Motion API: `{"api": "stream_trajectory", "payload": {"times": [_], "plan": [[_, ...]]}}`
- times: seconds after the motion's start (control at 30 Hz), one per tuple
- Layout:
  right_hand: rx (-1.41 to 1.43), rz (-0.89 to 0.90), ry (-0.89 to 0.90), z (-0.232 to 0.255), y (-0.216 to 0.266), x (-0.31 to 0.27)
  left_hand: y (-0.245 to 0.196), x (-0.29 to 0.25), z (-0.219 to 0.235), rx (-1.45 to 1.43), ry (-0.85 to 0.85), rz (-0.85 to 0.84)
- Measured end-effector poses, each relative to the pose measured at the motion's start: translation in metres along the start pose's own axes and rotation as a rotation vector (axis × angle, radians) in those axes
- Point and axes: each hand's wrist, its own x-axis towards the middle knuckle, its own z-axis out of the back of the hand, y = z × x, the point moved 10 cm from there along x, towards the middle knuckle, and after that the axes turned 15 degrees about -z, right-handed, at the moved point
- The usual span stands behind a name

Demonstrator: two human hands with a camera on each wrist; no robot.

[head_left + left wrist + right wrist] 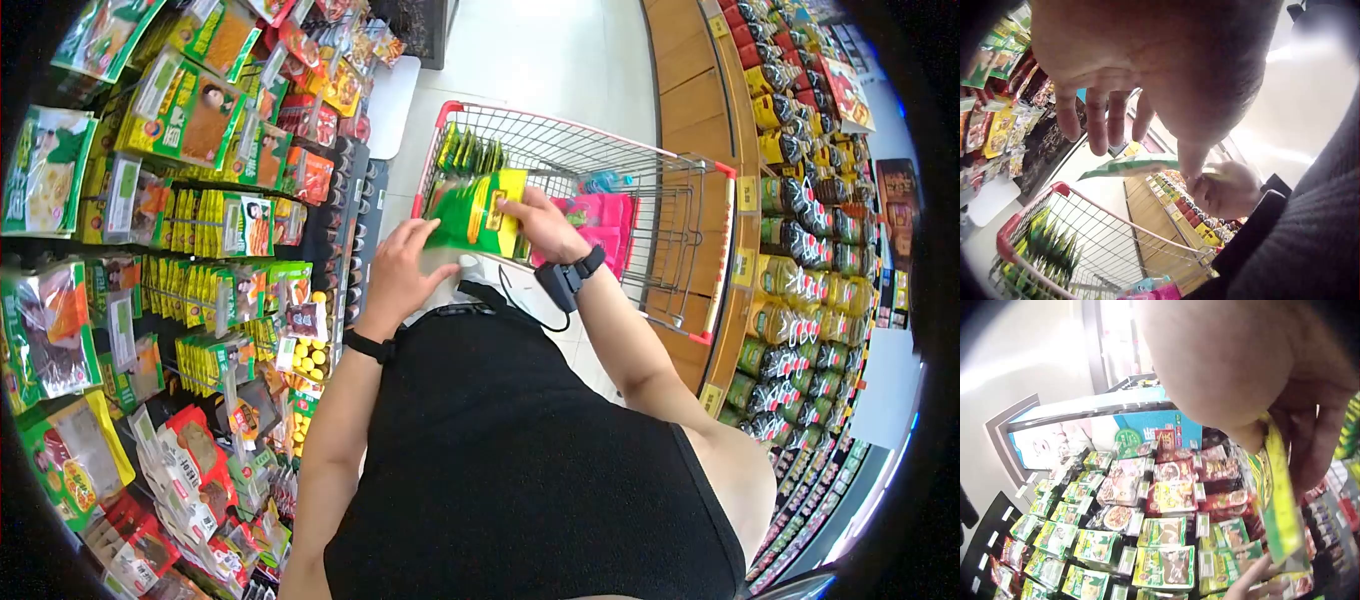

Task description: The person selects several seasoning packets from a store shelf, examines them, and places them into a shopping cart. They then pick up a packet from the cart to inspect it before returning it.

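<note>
My right hand pinches one end of a green and yellow food packet between thumb and fingers, above the near side of the shopping cart. At the packet's other end is my left hand, its fingers spread and extended, thumb apart, fingertips right at the packet's edge. The left wrist view shows these loose fingers in front of the packet, which is seen edge-on. In the right wrist view the packet hangs from my thumb and fingers, slightly blurred.
Inside the cart stand several green packets, with pink packages and a light-blue item beside them. Racks of hanging food packets line the left side. Shelves of bottles and jars run along the right, beyond wooden panels.
</note>
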Motion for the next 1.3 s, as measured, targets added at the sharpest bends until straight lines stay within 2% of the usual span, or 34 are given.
{"api": "stream_trajectory", "payload": {"times": [0.03,0.07,0.1,0.17,0.2,0.23,0.3,0.4,0.5,0.53,0.63,0.67,0.77,0.8,0.83,0.9,0.93,1.03,1.07,1.17,1.2,1.23,1.3], "plan": [[0.016,0.045,-0.038,0.012,0.013,-0.007,0.006,-0.001,-0.005,-0.054,-0.009,0.058],[-0.022,0.018,-0.141,0.022,0.029,-0.024,0.012,-0.002,-0.010,-0.107,-0.016,0.116],[-0.088,0.150,-0.156,0.050,0.029,-0.012,0.018,-0.003,-0.016,-0.161,-0.023,0.176],[-0.080,0.211,-0.246,0.099,0.026,0.001,0.027,-0.003,-0.026,-0.174,-0.018,0.189],[-0.142,0.179,-0.338,0.121,0.027,-0.002,0.031,-0.003,-0.030,-0.183,-0.017,0.198],[-0.087,0.187,-0.401,0.143,0.022,-0.001,0.034,-0.003,-0.037,-0.202,-0.005,0.225],[-0.091,0.225,-0.500,0.197,-0.001,0.016,0.039,-0.005,-0.049,-0.237,0.014,0.284],[-0.381,0.125,-0.645,0.287,-0.063,0.054,0.042,-0.008,-0.070,-0.306,0.061,0.314],[-0.725,-0.006,-0.719,0.302,-0.084,0.057,0.041,-0.014,-0.081,-0.314,0.160,0.342],[-0.654,-0.068,-0.678,0.293,-0.084,0.055,0.044,-0.021,-0.089,-0.326,0.196,0.366],[-0.715,-0.151,-0.635,0.295,-0.116,0.078,0.044,-0.030,-0.095,-0.349,0.258,0.437],[-0.735,-0.100,-0.638,0.327,-0.171,0.116,0.046,-0.032,-0.096,-0.352,0.274,0.457],[-0.626,-0.276,-0.411,0.301,-0.204,0.136,0.051,-0.043,-0.099,-0.328,0.324,0.516],[-0.717,-0.288,-0.509,0.299,-0.202,0.136,0.052,-0.045,-0.099,-0.309,0.345,0.534],[-0.613,-0.344,-0.461,0.297,-0.212,0.142,0.053,-0.046,-0.099,-0.288,0.363,0.552],[-0.403,-0.454,-0.358,0.293,-0.251,0.159,0.053,-0.046,-0.100,-0.300,0.367,0.585],[-0.376,-0.400,-0.399,0.318,-0.321,0.202,0.052,-0.045,-0.101,-0.301,0.368,0.590],[-0.452,-0.388,-0.401,0.302,-0.311,0.193,0.049,-0.043,-0.108,-0.298,0.387,0.591],[-0.490,-0.450,-0.378,0.292,-0.296,0.180,0.048,-0.044,-0.112,-0.297,0.402,0.587],[-0.516,-0.384,-0.431,0.293,-0.319,0.195,0.041,-0.041,-0.119,-0.289,0.459,0.576],[-0.588,-0.508,-0.348,0.294,-0.334,0.199,0.038,-0.039,-0.124,-0.291,0.478,0.568],[-0.710,-0.559,-0.355,0.303,-0.366,0.219,0.037,-0.038,-0.128,-0.289,0.487,0.564],[-0.793,-0.562,-0.394,0.297,-0.347,0.207,0.038,-0.041,-0.132,-0.282,0.509,0.557]]}}
